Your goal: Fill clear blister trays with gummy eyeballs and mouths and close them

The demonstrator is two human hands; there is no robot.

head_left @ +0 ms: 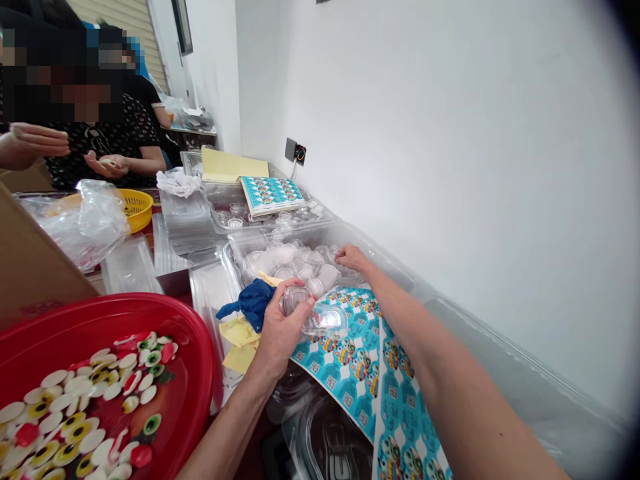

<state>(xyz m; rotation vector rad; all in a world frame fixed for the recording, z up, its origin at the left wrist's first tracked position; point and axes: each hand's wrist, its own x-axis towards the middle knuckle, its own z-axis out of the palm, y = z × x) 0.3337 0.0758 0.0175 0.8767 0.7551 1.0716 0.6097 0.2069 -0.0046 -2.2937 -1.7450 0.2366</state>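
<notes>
My left hand (281, 330) grips a clear plastic clamshell shell (320, 317) above sheets of blue cartoon stickers (357, 363). My right hand (351, 256) reaches forward into a clear plastic bin (240, 250) filled with several clear shells (295, 263), its fingers resting on them; what they pinch is hidden. A dark blue cloth (251, 300) lies just left of my left hand, with yellow paper scraps (239, 333) under it.
A red basin (195, 360) of eyeball-shaped candies (75, 413) sits at lower left. A cardboard box (30, 267), plastic bag (83, 220) and yellow basket (136, 208) stand behind it. A further bin (220, 207) holds a sticker stack (271, 193). Two people sit at far left.
</notes>
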